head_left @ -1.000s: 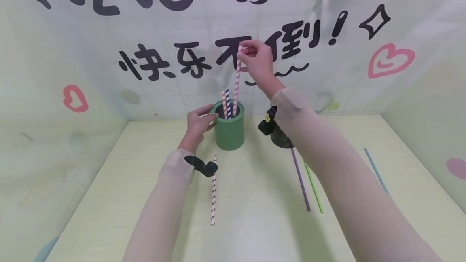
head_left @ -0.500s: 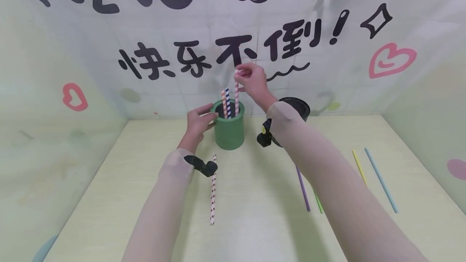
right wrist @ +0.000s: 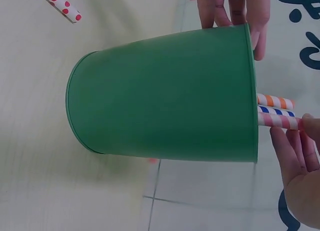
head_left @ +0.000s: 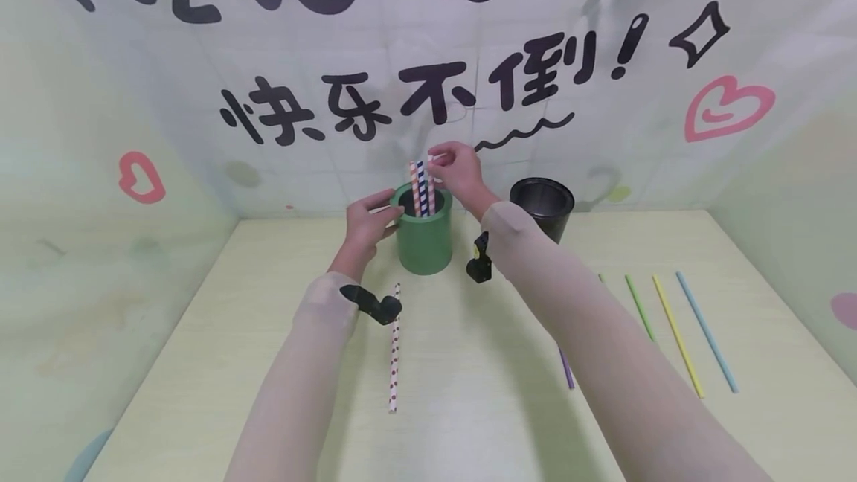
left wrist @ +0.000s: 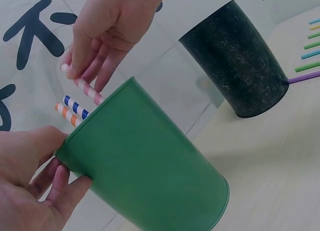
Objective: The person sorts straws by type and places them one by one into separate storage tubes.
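A green cup stands upright near the back of the table. My left hand grips its rim from the left, thumb over the edge and fingertips against the outer wall. Above the opening, my right hand pinches the upper end of a pink-and-white striped straw between thumb and fingers. The straw's lower part is inside the cup, hidden by the wall in both wrist views. Beside it, a blue-striped straw and an orange-striped straw lean in the same cup.
A black cup stands to the right. A straw with red dots lies in front of the green cup. On the right lie purple, green, yellow and light blue straws. A printed wall sheet rises behind.
My right hand has come down toward the green cup, and the pink-striped straw has sunk deeper into it. My left hand has stayed at the rim.
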`<action>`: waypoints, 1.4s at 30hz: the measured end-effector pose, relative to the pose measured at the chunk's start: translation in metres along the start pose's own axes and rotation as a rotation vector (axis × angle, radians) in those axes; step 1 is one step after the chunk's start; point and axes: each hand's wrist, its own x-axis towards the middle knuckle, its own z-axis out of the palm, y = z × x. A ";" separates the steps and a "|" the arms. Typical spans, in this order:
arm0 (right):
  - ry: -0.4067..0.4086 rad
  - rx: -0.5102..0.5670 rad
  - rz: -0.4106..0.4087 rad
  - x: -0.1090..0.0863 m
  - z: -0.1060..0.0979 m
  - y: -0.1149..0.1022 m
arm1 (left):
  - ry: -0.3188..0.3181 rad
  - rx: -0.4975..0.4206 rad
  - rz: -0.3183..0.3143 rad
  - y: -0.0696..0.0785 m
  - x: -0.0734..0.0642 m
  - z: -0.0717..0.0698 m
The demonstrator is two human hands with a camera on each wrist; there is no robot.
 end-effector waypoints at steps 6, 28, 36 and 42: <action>0.018 -0.032 0.040 0.000 0.002 0.002 | -0.006 -0.011 0.017 0.002 0.000 0.002; -0.020 -0.045 0.069 0.003 0.000 0.006 | -0.007 -0.002 0.009 -0.001 0.000 0.002; -0.035 -0.079 0.068 0.002 -0.001 0.004 | -0.004 -0.005 0.003 0.001 -0.002 0.002; -0.070 -0.082 0.074 -0.001 -0.004 0.002 | 0.005 -0.008 -0.008 0.001 -0.002 0.000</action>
